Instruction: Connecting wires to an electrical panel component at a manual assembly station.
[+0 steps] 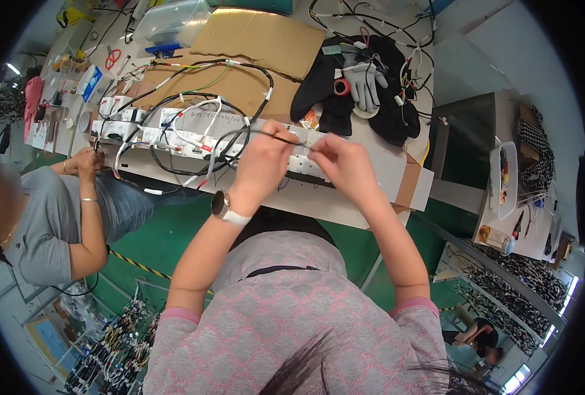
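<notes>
Above the row of white blocks near the counter's close edge, the left hand pinches a thin dark cable, its grip closed on it, while the right hand meets the cable's end with thumb and forefinger nearly together, though I can't tell whether that grip has hold. Loops of black-and-white harness cross the row's left part; beyond the row lies cardboard, and beyond its right end a grey glove rests on black cloth.
</notes>
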Motion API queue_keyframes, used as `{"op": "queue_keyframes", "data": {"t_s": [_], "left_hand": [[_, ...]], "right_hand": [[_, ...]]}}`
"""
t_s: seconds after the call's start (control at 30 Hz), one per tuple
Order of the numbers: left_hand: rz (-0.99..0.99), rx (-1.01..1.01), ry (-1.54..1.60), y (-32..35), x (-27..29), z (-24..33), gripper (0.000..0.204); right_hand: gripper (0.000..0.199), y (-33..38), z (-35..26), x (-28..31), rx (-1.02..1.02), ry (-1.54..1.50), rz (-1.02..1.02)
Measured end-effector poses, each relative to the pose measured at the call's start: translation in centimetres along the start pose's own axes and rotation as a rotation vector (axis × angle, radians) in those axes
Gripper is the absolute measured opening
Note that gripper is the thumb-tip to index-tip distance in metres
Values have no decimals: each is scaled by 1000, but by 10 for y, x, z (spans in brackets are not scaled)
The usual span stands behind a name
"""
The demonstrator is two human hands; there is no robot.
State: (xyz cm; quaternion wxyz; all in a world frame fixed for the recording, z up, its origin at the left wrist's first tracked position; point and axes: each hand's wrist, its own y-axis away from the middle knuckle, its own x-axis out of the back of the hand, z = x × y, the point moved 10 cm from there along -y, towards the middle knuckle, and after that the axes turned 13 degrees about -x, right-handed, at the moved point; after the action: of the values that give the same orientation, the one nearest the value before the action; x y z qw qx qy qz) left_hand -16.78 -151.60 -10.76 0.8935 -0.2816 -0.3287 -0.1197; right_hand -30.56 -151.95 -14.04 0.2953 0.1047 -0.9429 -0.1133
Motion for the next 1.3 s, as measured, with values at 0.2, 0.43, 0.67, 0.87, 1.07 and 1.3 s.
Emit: {"op": "queue_keyframes", "data": {"t_s": [0.2,0.43,0.67,0.87,1.07,1.3], "left_hand": [[52,178,114,2,2,-48,6],[21,309,339,15,-24,-68,7],[32,-121,-82,11,-15,-28,10],[102,-125,-121,4,-11,-28,13],[-58,-126,-115,-11,-21,-28,13],[-347,-272,-168,-26,-29,-19,14]], "right_hand": [[12,-41,-14,-9,241,60,104],[13,-61,9,-23,-7,-99,-23],[13,-61,8,-23,38,-30,34],[10,-37,1,-10,142,-4,207],[9,-11,4,0,195,-2,386],[10,-14,15,-7,104,-63,316]]}}
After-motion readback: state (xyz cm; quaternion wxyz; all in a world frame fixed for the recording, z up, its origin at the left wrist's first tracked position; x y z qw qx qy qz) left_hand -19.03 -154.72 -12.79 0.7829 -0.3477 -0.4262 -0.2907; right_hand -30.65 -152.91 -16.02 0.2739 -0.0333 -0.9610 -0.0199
